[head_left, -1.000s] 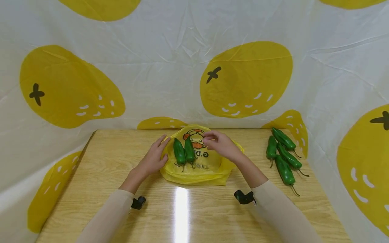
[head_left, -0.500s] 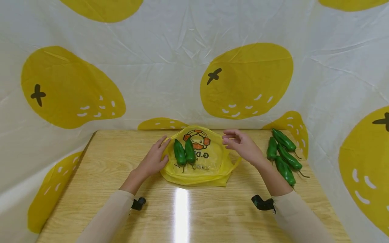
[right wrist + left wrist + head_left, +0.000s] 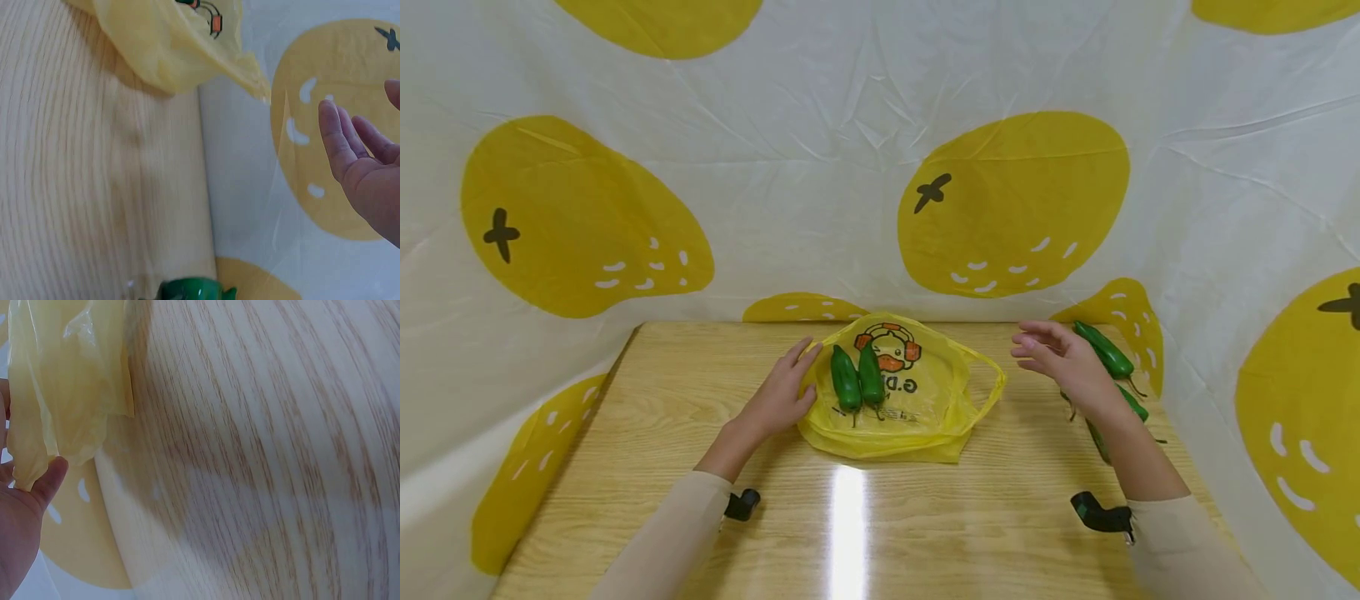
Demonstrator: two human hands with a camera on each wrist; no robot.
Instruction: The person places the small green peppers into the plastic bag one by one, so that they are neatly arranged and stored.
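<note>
A yellow plastic bag (image 3: 936, 404) lies on the table (image 3: 700, 367), its mouth gaping toward the person and a loop handle (image 3: 1001, 382) sticking out on its right. Two green peppers (image 3: 858, 379) lie side by side within the bag's mouth, stems toward the person, next to a printed duck (image 3: 891, 343) with headphones and mirrored lettering.

The left hand (image 3: 781, 392) touches the left rim of the bag, thumb and fingers spread apart; in the left wrist view its thumb rests against the crinkled plastic. The right hand (image 3: 1067, 362) is raised to the right of the bag and apart from it, fingers loosely bent, thumb apart, holding nothing.

More green peppers (image 3: 1105, 350) lie at the table's right side, partly hidden by the right hand and forearm. Both arms wear beige sleeves (image 3: 662, 533), with a black device (image 3: 1101, 512) near each wrist. Behind the table hangs a white cloth (image 3: 790, 200) printed with big yellow fruit. A bright streak of light crosses the near part of the table.
</note>
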